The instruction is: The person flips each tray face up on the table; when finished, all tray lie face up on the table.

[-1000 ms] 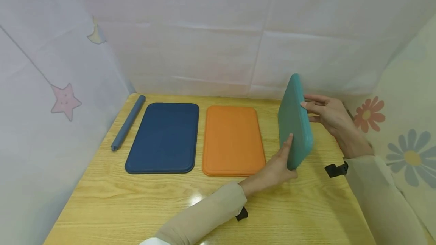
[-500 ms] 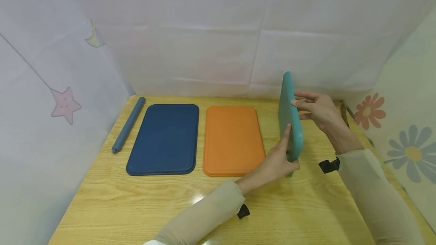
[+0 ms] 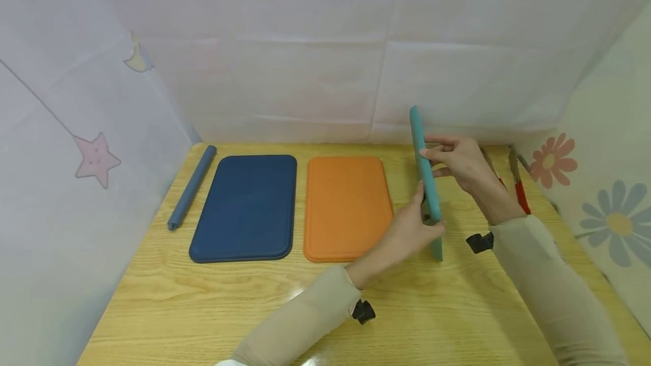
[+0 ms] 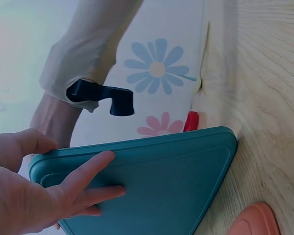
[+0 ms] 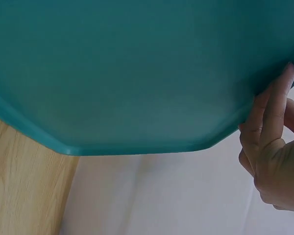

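A flat teal board with rounded corners stands on its edge in the head view, seen almost edge-on. My left hand grips it low, with thumb and fingers on opposite faces. Higher up, my right hand pinches the board's near edge between thumb and fingers. In the left wrist view the left hand spreads its fingers over one face of the board. The right wrist view shows the other face with its raised rim, and the right hand holding the side.
An orange board and a dark blue board lie flat on the wooden table. A blue-grey rod lies at the far left. Two thin tools, one with a red handle, lie at the right. Cloth walls surround the table.
Both hands have moved left with the teal board, which has turned more edge-on. The thin tools behind the right hand have come into view. The flat boards and rod stay put.
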{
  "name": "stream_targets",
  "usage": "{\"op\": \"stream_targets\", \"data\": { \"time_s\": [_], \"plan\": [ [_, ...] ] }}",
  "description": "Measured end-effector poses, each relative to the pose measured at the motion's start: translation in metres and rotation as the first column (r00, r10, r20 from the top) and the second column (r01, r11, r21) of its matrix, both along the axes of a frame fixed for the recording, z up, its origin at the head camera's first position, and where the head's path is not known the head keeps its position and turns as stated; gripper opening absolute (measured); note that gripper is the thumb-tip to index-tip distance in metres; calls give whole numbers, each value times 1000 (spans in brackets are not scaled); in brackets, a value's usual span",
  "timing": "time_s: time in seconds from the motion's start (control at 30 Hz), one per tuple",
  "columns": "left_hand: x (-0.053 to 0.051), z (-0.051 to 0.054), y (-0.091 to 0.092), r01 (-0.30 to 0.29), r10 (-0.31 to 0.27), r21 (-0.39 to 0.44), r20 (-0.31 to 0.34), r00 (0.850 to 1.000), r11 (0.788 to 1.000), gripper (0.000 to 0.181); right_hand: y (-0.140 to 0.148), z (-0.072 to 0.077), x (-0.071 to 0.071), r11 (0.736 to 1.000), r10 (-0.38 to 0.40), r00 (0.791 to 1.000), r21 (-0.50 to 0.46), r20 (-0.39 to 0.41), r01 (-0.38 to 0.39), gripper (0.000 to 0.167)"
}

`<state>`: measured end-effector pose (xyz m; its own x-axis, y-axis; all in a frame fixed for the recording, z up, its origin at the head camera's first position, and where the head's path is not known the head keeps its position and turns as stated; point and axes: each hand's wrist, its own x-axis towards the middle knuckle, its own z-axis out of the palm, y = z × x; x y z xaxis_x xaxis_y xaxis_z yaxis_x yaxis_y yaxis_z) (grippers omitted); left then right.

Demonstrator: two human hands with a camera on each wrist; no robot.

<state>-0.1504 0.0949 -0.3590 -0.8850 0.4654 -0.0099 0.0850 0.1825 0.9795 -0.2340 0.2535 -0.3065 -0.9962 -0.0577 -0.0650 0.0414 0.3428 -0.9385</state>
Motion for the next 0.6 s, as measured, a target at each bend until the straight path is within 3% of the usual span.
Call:
{"op": "stream_targets", "data": {
  "time_s": [0.17, 0.33, 0.6],
  "plan": [
    [-3, 5, -5, 12, -28, 152, 104, 994, 988, 77, -5, -3, -1, 1000, 25, 1000, 0, 4, -25, 49],
    [-5, 10, -10, -15, -30, 214, 206, 978, 977, 66, -11, -4, 0, 998, 56, 998, 29, 21, -56, 51],
    [-13, 4, -20, -66, -65, 345, 354, 933, 936, 54, -28, -13, -3, 990, 86, 996, 106, 31, -89, 45]
  ]
}}
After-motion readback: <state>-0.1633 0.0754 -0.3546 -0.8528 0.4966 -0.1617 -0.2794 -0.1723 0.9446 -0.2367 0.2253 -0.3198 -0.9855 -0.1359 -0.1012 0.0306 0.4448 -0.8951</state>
